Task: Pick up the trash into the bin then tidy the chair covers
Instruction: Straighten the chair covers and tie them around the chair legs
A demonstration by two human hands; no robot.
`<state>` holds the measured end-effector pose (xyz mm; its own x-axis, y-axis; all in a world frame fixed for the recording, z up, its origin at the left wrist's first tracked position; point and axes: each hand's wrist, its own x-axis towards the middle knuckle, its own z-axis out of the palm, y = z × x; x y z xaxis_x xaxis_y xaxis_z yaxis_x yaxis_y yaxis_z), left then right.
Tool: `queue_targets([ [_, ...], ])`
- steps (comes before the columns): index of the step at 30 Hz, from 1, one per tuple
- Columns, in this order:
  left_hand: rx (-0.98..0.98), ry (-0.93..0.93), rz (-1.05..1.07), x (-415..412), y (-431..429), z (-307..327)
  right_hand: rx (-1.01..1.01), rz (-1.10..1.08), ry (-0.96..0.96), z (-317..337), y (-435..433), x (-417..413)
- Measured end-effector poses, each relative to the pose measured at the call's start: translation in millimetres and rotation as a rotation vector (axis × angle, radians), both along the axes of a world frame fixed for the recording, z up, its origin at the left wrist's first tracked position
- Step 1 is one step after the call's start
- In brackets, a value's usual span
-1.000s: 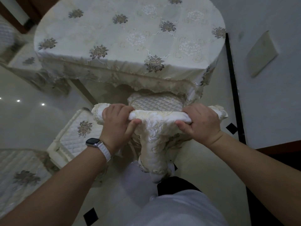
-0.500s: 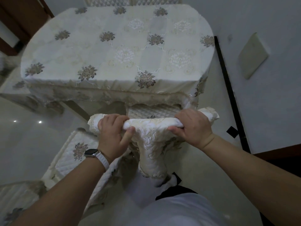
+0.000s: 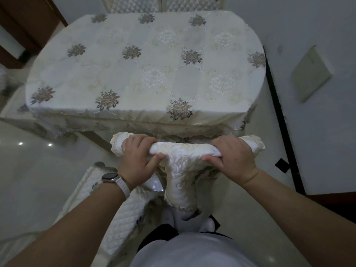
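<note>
A cream embroidered chair cover wraps the top rail of a chair back right in front of me, and its cloth hangs down the back toward my legs. My left hand, with a watch on the wrist, grips the covered rail near its left end. My right hand grips it near the right end. The chair's seat is tucked under the table and mostly hidden. No trash or bin is in view.
A table with a cream floral tablecloth stands just beyond the chair. A second chair with a quilted white cover is at my lower left. Two quilted chair backs show behind the table. A wall with a black baseboard runs along the right.
The covered chair has moved in toward the table, its seat now almost hidden under the tablecloth. My view has tilted up, showing more of the table's far side. Both hands keep their grip.
</note>
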<state>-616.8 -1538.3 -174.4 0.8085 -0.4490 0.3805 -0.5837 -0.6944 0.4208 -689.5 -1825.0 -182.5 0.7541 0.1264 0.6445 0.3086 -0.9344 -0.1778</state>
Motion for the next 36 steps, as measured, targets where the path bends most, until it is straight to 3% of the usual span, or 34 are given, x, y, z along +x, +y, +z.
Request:
queue_targets([
  [15,-0.1,-0.066,-0.084,101.5,-4.0,10.1,-0.024,-0.177,0.091,17.5,10.7,68.8],
  [36,-0.032,-0.043,-0.07,93.2,-13.4,-11.3,-0.119,-0.096,0.077,-4.0,-6.5,73.6],
])
